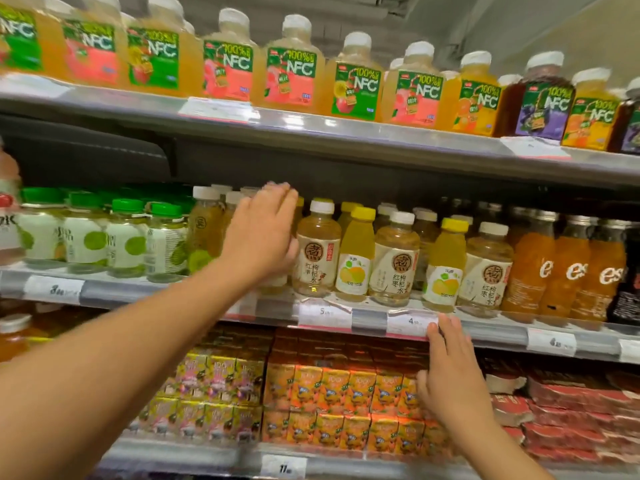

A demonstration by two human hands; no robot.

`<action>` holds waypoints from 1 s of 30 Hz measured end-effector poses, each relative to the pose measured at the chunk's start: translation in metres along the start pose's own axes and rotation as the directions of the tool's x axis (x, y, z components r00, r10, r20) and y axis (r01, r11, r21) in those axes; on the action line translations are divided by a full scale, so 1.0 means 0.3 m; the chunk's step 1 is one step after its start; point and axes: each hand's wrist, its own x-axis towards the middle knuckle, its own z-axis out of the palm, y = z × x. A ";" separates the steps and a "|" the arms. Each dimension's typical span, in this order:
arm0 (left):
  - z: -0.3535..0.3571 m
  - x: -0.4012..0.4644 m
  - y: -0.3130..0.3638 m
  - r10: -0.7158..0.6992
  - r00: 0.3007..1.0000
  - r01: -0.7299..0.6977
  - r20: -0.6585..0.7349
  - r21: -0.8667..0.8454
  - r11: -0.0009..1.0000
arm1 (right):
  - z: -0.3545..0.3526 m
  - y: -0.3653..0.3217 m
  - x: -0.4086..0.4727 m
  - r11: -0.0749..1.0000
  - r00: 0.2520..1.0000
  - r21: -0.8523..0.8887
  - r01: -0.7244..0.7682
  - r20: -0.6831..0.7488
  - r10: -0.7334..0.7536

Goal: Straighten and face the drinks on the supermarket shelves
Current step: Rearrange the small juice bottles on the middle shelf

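On the middle shelf (367, 320) stand small bottles in a row: pale tea bottles with white caps (317, 249) and yellow juice bottles with yellow caps (356, 252). My left hand (265, 233) reaches over the front of this row with fingers spread, covering a bottle behind it; whether it grips that bottle is hidden. My right hand (448, 372) hangs open below the shelf edge, its fingertips touching the price strip. Green-capped bottles (126, 239) stand at the left, orange bottles (533, 268) at the right.
The top shelf carries large NFC juice bottles (294, 67) with white caps. The lower shelf holds orange juice cartons (332, 386), purple-and-yellow cartons (214, 379) and red packs (581, 403). Price tags (323, 311) sit along the shelf edges.
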 end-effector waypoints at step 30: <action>0.014 0.097 0.225 -0.028 0.996 0.026 0.082 0.026 0.999 | 0.063 0.079 -0.001 0.993 0.988 0.043 0.107 -0.119 -0.102</action>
